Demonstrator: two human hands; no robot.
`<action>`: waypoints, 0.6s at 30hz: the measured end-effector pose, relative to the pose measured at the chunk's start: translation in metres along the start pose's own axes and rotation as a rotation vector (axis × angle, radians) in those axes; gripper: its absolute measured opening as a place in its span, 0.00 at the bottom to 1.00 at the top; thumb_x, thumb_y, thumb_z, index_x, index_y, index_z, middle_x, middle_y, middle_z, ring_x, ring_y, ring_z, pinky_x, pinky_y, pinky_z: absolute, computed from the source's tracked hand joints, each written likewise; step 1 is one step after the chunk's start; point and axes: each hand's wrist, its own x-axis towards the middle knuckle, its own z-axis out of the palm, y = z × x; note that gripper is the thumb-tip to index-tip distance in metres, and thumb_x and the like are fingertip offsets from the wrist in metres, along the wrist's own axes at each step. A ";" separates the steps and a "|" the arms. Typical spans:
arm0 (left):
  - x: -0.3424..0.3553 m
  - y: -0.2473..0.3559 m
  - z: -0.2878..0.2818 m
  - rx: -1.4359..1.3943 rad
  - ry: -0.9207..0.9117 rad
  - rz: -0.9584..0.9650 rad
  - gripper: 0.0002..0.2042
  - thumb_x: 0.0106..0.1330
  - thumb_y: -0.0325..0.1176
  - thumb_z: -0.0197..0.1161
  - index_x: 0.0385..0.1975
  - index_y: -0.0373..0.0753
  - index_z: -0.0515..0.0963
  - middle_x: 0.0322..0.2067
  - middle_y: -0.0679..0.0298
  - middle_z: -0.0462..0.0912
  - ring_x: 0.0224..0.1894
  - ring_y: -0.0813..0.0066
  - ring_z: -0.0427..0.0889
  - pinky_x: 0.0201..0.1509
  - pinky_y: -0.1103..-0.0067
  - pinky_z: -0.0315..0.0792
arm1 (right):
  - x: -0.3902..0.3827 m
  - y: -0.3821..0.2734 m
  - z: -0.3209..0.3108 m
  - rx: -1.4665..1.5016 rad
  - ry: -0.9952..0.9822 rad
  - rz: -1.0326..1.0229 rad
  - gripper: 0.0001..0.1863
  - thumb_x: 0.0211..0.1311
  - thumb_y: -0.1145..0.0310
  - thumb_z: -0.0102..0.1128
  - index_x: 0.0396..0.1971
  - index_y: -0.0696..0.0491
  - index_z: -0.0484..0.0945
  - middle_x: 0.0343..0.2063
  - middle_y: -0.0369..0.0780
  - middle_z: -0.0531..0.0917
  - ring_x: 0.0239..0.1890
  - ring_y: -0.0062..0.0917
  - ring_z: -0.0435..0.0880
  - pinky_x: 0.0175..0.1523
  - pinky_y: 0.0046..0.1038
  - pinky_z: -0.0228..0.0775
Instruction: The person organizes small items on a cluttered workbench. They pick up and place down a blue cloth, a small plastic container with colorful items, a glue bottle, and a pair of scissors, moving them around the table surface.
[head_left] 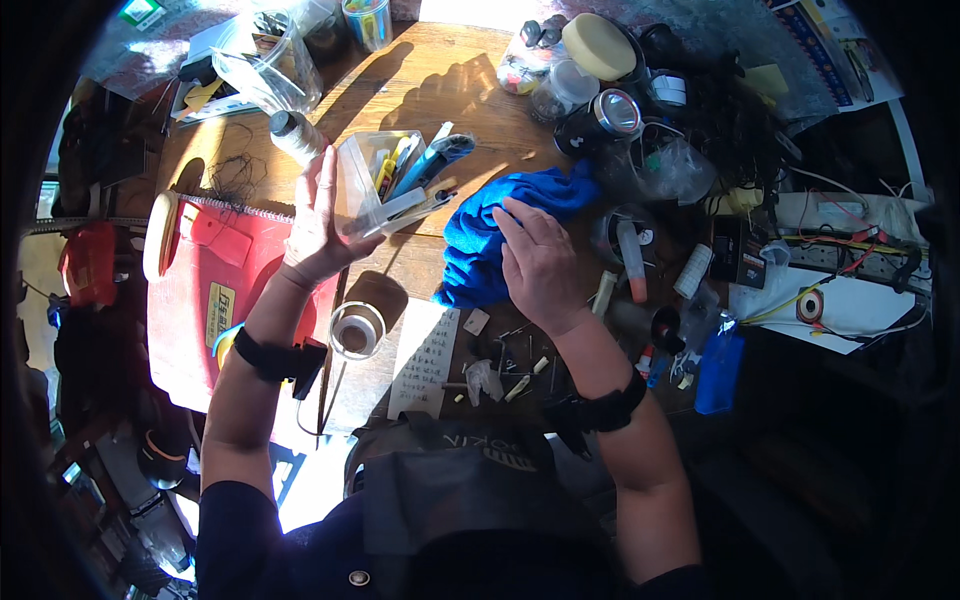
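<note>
My left hand [322, 215] is beside a clear plastic box [358, 180]. Its fingers are stretched out along the box's left side, and the thumb reaches across the near side. Pens, a yellow cutter [387, 176] and a blue-handled tool [420, 170] stick out of the box. A spool of pale thread [298, 140] with a dark top stands just beyond my left fingertips. My right hand [542, 262] is closed on a crumpled blue cloth [480, 235] on the wooden table, its fingers bent together over the right part. The fold under those fingers is hidden.
A roll of tape [357, 332] and a handwritten paper [420, 360] lie near me. At left is a red folder [190, 320]. Small tools and scraps are scattered near the front edge. Jars, a black cylindrical can [590, 125] and cables crowd the right side.
</note>
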 end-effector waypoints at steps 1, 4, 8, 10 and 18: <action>-0.001 -0.001 0.000 -0.079 0.016 -0.043 0.57 0.34 0.34 0.76 0.67 0.38 0.44 0.60 0.47 0.55 0.61 0.46 0.56 0.65 0.61 0.54 | -0.020 0.004 -0.006 0.126 0.001 0.129 0.17 0.55 0.75 0.54 0.47 0.56 0.74 0.44 0.43 0.76 0.47 0.33 0.75 0.52 0.33 0.65; 0.000 -0.003 0.001 -0.083 0.018 -0.056 0.57 0.34 0.34 0.76 0.67 0.40 0.45 0.59 0.47 0.55 0.61 0.48 0.57 0.65 0.63 0.56 | -0.091 -0.004 -0.019 0.436 -0.133 0.573 0.14 0.55 0.73 0.56 0.43 0.55 0.75 0.34 0.41 0.76 0.32 0.31 0.79 0.37 0.28 0.72; 0.003 -0.005 0.003 -0.042 0.011 0.020 0.58 0.35 0.36 0.77 0.67 0.39 0.43 0.59 0.45 0.54 0.60 0.46 0.58 0.64 0.63 0.57 | -0.162 -0.045 -0.018 0.450 -0.497 0.765 0.18 0.53 0.61 0.63 0.42 0.52 0.74 0.30 0.40 0.76 0.28 0.31 0.78 0.33 0.28 0.71; 0.002 -0.004 0.004 -0.054 0.001 -0.009 0.58 0.35 0.35 0.77 0.67 0.40 0.43 0.59 0.45 0.55 0.60 0.46 0.58 0.65 0.64 0.57 | -0.175 -0.066 -0.005 0.377 -0.505 0.627 0.23 0.51 0.53 0.64 0.43 0.52 0.71 0.30 0.40 0.77 0.29 0.33 0.79 0.34 0.30 0.72; 0.004 -0.001 0.005 -0.022 0.003 0.008 0.57 0.35 0.35 0.76 0.67 0.41 0.43 0.59 0.45 0.55 0.61 0.46 0.58 0.65 0.64 0.56 | -0.191 -0.044 0.022 0.426 -0.126 0.591 0.09 0.53 0.70 0.57 0.32 0.57 0.72 0.30 0.45 0.76 0.31 0.38 0.78 0.34 0.34 0.70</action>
